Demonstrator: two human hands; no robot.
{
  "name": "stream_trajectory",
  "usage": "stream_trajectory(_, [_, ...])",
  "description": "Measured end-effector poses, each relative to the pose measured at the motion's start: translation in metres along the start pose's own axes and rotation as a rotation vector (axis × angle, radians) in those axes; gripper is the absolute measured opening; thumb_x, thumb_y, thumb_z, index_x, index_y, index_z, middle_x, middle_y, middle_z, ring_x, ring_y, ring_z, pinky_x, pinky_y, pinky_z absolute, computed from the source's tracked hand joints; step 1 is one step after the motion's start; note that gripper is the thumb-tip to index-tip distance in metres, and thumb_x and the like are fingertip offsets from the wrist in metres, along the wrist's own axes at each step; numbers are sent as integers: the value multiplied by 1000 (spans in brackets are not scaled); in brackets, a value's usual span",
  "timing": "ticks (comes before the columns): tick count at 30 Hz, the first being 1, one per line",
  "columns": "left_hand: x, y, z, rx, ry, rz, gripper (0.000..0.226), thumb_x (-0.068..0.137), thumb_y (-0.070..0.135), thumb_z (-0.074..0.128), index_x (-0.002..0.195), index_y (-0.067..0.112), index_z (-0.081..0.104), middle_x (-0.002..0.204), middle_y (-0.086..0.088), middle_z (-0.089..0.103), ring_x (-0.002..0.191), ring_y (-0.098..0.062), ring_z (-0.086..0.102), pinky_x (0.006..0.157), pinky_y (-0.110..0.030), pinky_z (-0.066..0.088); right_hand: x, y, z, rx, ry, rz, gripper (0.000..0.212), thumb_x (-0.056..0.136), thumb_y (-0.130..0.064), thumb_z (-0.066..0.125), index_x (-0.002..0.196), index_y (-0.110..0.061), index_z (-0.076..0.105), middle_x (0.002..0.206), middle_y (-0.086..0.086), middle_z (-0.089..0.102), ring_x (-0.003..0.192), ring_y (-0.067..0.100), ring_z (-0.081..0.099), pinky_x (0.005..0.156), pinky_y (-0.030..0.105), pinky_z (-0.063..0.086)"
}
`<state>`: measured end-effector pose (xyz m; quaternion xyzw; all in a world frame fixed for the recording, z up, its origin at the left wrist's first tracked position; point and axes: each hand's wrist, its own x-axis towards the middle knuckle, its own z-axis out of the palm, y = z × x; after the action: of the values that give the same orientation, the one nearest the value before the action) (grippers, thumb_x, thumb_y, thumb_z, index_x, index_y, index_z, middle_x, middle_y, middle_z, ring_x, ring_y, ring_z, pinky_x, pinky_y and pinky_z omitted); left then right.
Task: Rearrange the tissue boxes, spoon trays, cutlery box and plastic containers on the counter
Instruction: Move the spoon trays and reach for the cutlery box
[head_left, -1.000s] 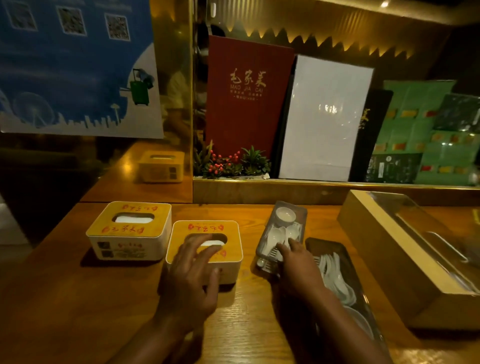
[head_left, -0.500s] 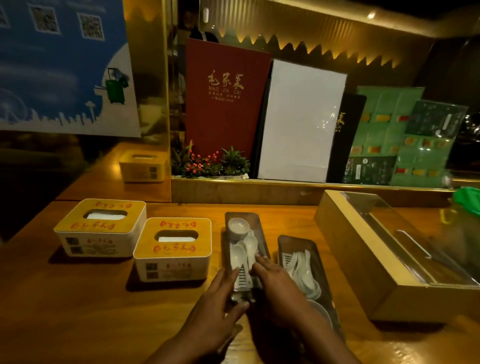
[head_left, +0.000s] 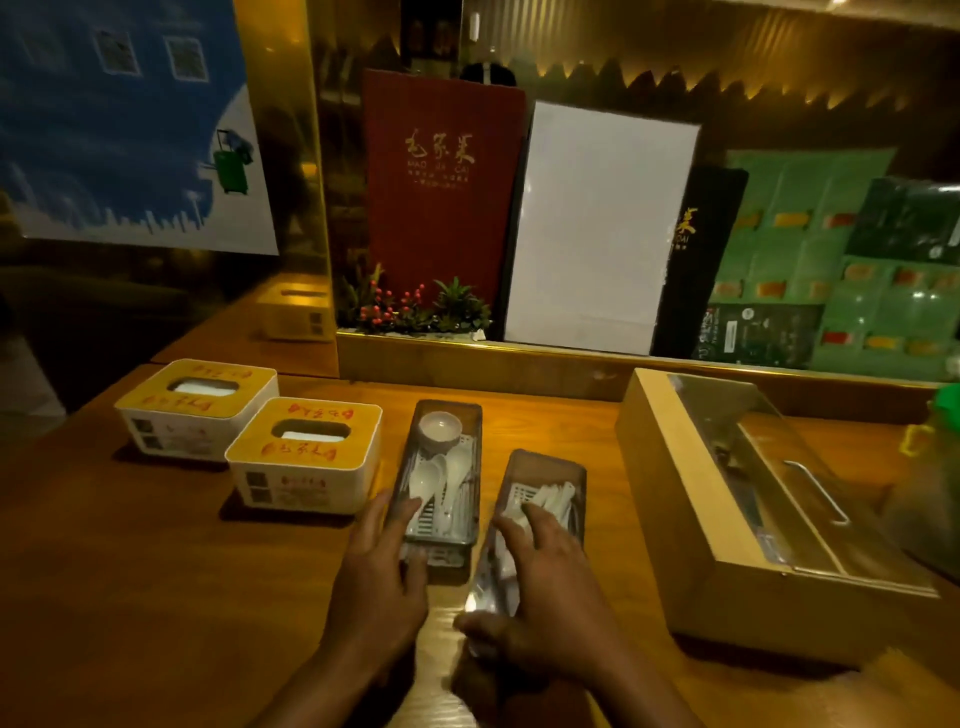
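Observation:
Two yellow-topped white tissue boxes stand at the left of the wooden counter (head_left: 104, 571): the far tissue box (head_left: 197, 408) and the near tissue box (head_left: 306, 454). In the middle lie two clear spoon trays side by side. The left spoon tray (head_left: 444, 467) holds white spoons and a small cup. My left hand (head_left: 379, 577) rests against its near left corner, fingers spread. My right hand (head_left: 540, 587) lies on the right spoon tray (head_left: 545, 488), thumb at its near end. The wooden cutlery box (head_left: 727, 525) with a clear lid sits at the right.
A raised wooden ledge (head_left: 519, 364) runs along the back with menus and a small plant behind it. A green-capped plastic container (head_left: 935, 467) shows at the far right edge. A blue poster hangs at the left.
My left hand left the near tissue box and came to the left spoon tray. The left tray was straightened. My right hand shifted from it onto the right tray.

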<state>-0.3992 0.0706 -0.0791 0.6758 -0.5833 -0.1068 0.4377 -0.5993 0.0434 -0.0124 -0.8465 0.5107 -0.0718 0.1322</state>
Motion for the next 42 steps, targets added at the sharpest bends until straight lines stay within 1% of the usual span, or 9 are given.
stream_trajectory(3, [-17,30,13,-1,74,133,47,90,21,62,136,27,56,144,9,43,132,-9,43,98,-27,49,-23,20,-1,-83,-24,-38,121,61,-95,50,156,-30,16,168,4,5,152,28,2,122,46,7])
stream_trajectory(6, [-30,53,31,-106,-8,143,41,93,25,62,134,24,58,134,18,46,124,2,48,95,-15,48,-32,41,3,-42,27,-59,110,62,-94,47,150,-30,33,163,5,20,149,29,18,119,43,19])
stream_trajectory(13, [-39,65,57,-177,-295,-28,66,85,68,49,146,42,43,151,25,30,139,0,34,110,-33,44,-31,88,7,60,57,-26,89,69,-86,56,147,-45,38,163,-2,21,147,22,25,115,39,31])
stream_trajectory(17, [-32,80,64,-245,-316,-47,58,94,44,61,147,37,40,145,25,41,127,14,42,97,-8,42,-25,101,13,139,33,-36,78,86,-62,65,152,-42,29,168,-5,5,151,20,19,117,37,32])
stream_trajectory(22, [-18,87,71,-210,-307,-49,57,95,30,63,148,26,42,136,26,44,113,21,45,86,3,36,-16,103,9,170,41,-52,70,93,-39,67,152,-38,29,168,-3,1,151,22,20,115,34,33])
stream_trajectory(27, [-16,75,76,-143,-335,-56,60,94,39,61,150,27,42,155,10,42,137,-5,43,109,-23,40,-19,102,2,120,7,-64,76,91,-52,64,153,-38,24,169,0,2,151,25,19,115,39,34])
stream_trajectory(30, [-15,85,75,-71,-238,-15,53,96,37,58,147,29,45,162,7,29,143,-10,33,111,-26,34,-34,104,-17,131,16,-71,79,91,-55,62,155,-42,16,168,-8,0,152,21,15,115,39,35])
stream_trajectory(35, [-18,140,82,-162,-162,191,52,89,46,54,139,31,52,156,13,34,139,-6,33,103,-24,36,-70,126,-83,212,323,0,54,92,-49,64,142,-43,45,156,-23,26,137,0,30,106,24,34])
stream_trajectory(42, [-49,218,133,-365,-479,63,76,87,63,55,150,55,12,161,27,7,147,-4,18,117,-39,33,-83,249,-119,180,650,324,36,92,-27,68,127,-20,63,130,10,58,119,27,55,90,34,43])
